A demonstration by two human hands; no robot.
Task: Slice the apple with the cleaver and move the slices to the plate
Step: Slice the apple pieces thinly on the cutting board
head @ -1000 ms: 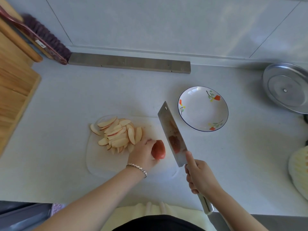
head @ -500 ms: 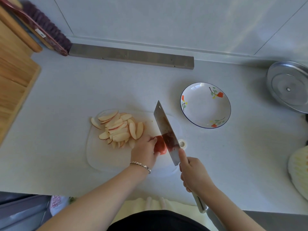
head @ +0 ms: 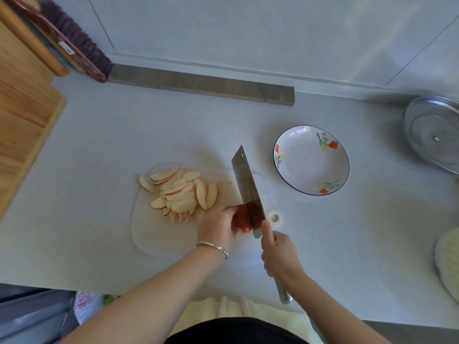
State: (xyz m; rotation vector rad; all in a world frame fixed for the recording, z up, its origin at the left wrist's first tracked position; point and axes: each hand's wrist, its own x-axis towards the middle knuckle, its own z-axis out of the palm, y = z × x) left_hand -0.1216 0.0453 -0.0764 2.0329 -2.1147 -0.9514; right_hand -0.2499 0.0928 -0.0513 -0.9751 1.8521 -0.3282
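A red apple piece (head: 241, 218) lies on the translucent cutting board (head: 159, 234), and my left hand (head: 218, 225) holds it with curled fingers. My right hand (head: 279, 254) grips the cleaver's handle, with the forefinger along the blade's spine. The cleaver (head: 247, 188) stands blade-down against the apple piece's right side. A heap of several pale slices (head: 180, 192) lies on the board's far left. The white flowered plate (head: 311, 160) sits to the right with nothing on it.
A small roll of tape (head: 274, 216) lies just right of the cleaver. A grey bar (head: 201, 84) runs along the back wall. A wooden board (head: 22, 115) stands at the left, a metal lid (head: 434, 137) at the far right, a pale object (head: 449, 259) at the right edge.
The cleaver has swung left from above the board and come down against the apple piece. My left hand stayed on the apple.
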